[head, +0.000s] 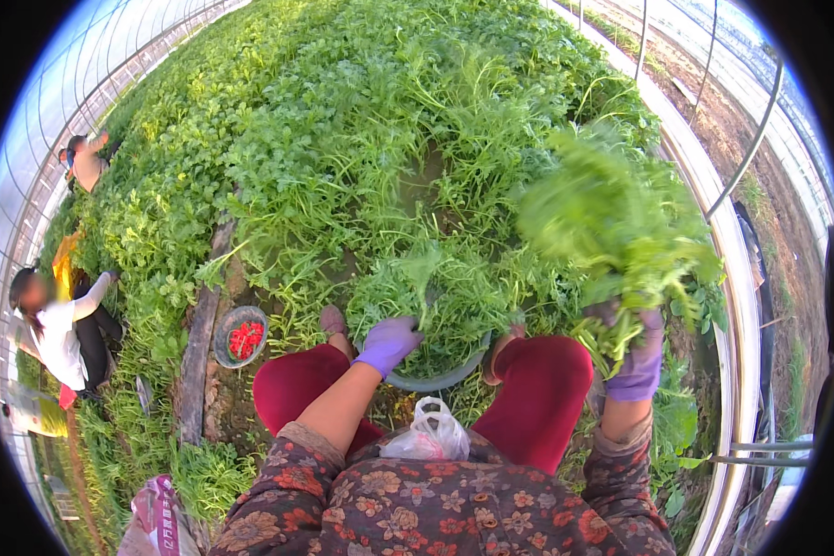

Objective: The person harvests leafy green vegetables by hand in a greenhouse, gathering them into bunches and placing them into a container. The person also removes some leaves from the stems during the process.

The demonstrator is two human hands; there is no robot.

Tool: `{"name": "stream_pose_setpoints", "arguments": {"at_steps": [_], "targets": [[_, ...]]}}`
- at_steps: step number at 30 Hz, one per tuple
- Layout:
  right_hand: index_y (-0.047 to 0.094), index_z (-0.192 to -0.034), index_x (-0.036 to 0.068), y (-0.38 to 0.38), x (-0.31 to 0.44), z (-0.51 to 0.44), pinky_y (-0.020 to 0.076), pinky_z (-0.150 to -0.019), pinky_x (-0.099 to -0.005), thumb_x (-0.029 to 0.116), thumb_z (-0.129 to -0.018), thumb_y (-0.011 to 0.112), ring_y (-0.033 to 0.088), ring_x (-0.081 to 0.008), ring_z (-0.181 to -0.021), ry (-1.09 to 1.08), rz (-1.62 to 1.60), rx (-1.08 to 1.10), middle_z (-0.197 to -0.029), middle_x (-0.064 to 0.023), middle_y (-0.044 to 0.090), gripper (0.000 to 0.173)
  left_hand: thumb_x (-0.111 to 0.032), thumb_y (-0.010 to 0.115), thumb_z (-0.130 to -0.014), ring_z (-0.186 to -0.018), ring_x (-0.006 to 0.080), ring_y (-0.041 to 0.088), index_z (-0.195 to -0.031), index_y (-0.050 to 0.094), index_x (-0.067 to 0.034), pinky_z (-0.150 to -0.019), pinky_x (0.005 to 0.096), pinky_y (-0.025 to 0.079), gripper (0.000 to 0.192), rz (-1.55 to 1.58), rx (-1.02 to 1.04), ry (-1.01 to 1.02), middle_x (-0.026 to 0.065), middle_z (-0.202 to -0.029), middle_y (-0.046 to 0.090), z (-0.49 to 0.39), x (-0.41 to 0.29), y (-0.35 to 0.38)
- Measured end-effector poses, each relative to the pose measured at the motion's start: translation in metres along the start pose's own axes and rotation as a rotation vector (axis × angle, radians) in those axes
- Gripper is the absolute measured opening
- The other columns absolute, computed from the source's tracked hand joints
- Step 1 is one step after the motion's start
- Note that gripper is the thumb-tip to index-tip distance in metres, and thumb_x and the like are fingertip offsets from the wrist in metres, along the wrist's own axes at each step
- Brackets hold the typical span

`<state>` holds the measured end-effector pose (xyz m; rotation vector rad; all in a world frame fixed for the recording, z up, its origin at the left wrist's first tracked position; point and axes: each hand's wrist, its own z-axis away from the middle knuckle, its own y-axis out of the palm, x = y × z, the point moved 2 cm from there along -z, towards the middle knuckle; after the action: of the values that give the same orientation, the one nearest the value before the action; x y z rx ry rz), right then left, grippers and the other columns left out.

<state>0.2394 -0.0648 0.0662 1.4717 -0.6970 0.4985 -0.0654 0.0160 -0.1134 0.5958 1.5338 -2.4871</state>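
Observation:
Both hands wear purple gloves. My left hand (390, 344) is at the left rim of a round basin (434, 382) between my knees, its fingertips closed around a green stem. Leafy greens (452, 326) are heaped in the basin and hide most of it. Out to the right, my right hand (629, 351) grips the stems of a large bunch of leafy greens (611, 229), whose leaves are blurred and spread above the fist. A knotted white plastic bag (427, 434) lies at my lap.
A bowl of red pieces (245, 339) stands left of my foot, beside a weathered wooden plank (201, 354). Growing greens (361, 139) fill the bed ahead. Two people (62, 340) crouch at the left. A pale rail (730, 306) and curved metal poles run along the right side.

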Motion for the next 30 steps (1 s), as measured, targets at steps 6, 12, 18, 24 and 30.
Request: {"name": "stream_pose_setpoints", "arguments": {"at_steps": [6, 12, 18, 24, 30], "targets": [[0.053, -0.12, 0.003, -0.001, -0.029, -0.066, 0.0456, -0.091, -0.0514, 0.024, -0.079, 0.07, 0.055, -0.0197, -0.079, 0.134, -0.041, 0.148, -0.087, -0.0016, 0.056, 0.05, -0.04, 0.061, -0.084, -0.107, 0.037, 0.061, -0.112, 0.063, -0.006, -0.092, 0.0441, 0.047, 0.044, 0.073, -0.028, -0.095, 0.0206, -0.114, 0.064, -0.046, 0.031, 0.014], [0.062, -0.1, 0.003, -0.027, -0.074, -0.107, 0.0495, -0.075, -0.0362, 0.023, -0.084, 0.065, 0.059, -0.0185, -0.076, 0.329, -0.207, 0.147, -0.084, -0.0069, 0.062, 0.026, -0.039, 0.062, -0.083, -0.105, 0.0351, 0.062, -0.121, 0.062, -0.011, -0.092, 0.0402, 0.047, 0.047, 0.254, -0.107, -0.23, 0.0171, -0.114, 0.066, -0.124, 0.074, -0.015], [0.06, -0.101, 0.009, -0.055, -0.082, -0.114, 0.0463, -0.085, -0.0431, 0.036, -0.088, 0.056, 0.058, -0.0266, -0.086, 0.324, -0.109, -0.161, -0.097, -0.0093, 0.062, 0.03, -0.041, 0.061, -0.085, -0.104, 0.0331, 0.064, -0.121, 0.062, -0.009, -0.091, 0.0402, 0.047, 0.048, 0.37, -0.46, -0.341, 0.0168, -0.11, 0.067, -0.228, 0.143, -0.03], [0.054, -0.12, 0.009, -0.097, -0.083, -0.115, 0.0459, -0.076, -0.0453, 0.036, -0.078, 0.06, 0.052, -0.0232, -0.083, 0.368, -0.026, -0.487, -0.102, -0.0075, 0.057, 0.05, -0.031, 0.059, -0.09, -0.11, 0.0363, 0.06, -0.136, 0.046, -0.003, -0.092, 0.0407, 0.048, 0.056, 0.165, -0.571, -0.372, 0.0212, -0.123, 0.061, -0.346, 0.119, -0.03], [0.054, -0.126, 0.007, -0.13, -0.085, -0.116, 0.0473, -0.094, -0.0497, 0.039, -0.084, 0.06, 0.058, -0.0303, -0.108, 0.351, -0.08, -0.45, -0.119, -0.0108, 0.061, 0.053, -0.031, 0.049, -0.093, -0.104, 0.0366, 0.062, -0.138, 0.044, -0.009, -0.088, 0.0453, 0.05, 0.051, -0.095, 0.341, 0.288, 0.0234, -0.122, 0.058, -0.328, 0.017, 0.054]]}}
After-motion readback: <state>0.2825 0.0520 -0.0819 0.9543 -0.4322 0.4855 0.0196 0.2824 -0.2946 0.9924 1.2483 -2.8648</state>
